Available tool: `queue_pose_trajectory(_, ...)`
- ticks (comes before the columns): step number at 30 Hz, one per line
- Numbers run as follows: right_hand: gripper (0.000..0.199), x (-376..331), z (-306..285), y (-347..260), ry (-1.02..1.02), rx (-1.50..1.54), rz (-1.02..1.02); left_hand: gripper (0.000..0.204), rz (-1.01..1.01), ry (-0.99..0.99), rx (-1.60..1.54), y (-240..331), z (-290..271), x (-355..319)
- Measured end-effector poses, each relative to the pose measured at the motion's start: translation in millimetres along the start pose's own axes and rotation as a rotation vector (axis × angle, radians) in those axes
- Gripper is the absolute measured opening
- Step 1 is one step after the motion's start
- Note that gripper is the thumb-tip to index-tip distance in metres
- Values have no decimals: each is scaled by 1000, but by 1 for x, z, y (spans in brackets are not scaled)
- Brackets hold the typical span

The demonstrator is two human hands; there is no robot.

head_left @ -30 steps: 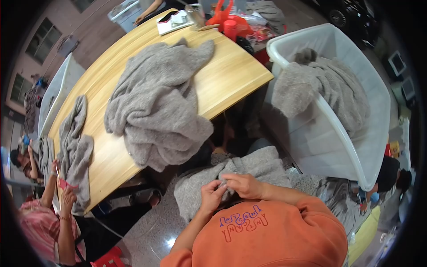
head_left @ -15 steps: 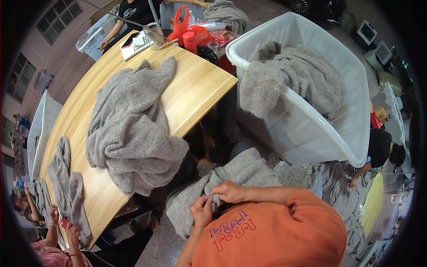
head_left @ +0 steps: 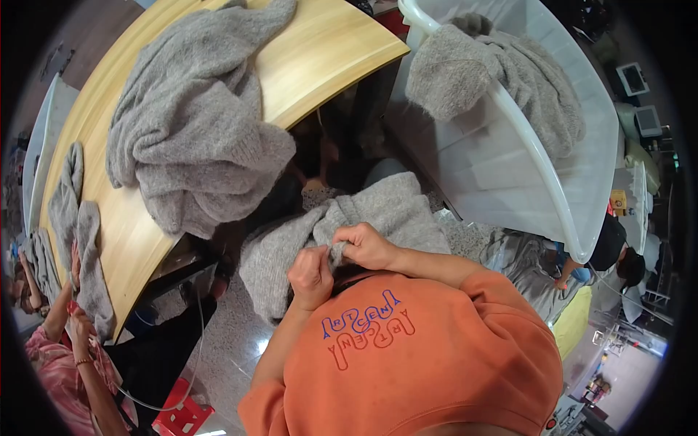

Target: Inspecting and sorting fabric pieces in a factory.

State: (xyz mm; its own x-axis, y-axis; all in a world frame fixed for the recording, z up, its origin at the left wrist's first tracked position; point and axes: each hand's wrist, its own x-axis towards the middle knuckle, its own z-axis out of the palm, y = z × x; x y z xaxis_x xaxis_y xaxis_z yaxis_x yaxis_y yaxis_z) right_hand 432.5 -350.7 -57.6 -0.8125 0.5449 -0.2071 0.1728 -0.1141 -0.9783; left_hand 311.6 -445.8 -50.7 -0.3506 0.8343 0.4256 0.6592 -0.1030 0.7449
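Apparently mid-work, the left hand [head_left: 310,277] and right hand [head_left: 366,245] pinch one grey knit garment [head_left: 396,207], close together; a grey knit pile [head_left: 196,120] covers some table [head_left: 338,43]; what is finished, I cannot tell.

glare spots the floor [head_left: 236,338], shadow darkens beneath the table [head_left: 327,51], edges bend.

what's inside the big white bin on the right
Bunched grey knit fabric lies in the white bin, partly draped over its side. Whatever is beneath the fabric is covered, and the near wall hides part of the bottom.
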Motion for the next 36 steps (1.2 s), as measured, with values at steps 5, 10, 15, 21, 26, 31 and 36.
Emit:
queue_pose_trajectory(5,12,-2,14,4,175,-404,-243,12,120,-7,139,-5,-1,-9)
queue_pose_trajectory(10,10,16,21,7,190,-366,-207,16,234,30,203,-25,-3,-5)
queue_pose_trajectory(15,5,30,13,-14,338,-539,-411,16,258,76,216,-19,1,16)
queue_pose_trajectory(21,5,-10,-26,-46,256,-476,-498,9,295,109,260,43,18,26)
queue_pose_trajectory(26,9,-28,-47,-54,375,-748,-690,9,207,28,210,84,30,37)
queue_pose_trajectory(31,14,-35,-50,-53,338,-772,-655,9,172,-29,236,92,25,42)
queue_pose_trajectory(36,17,-31,-53,-81,438,-672,-765,11,0,50,367,87,-21,46)
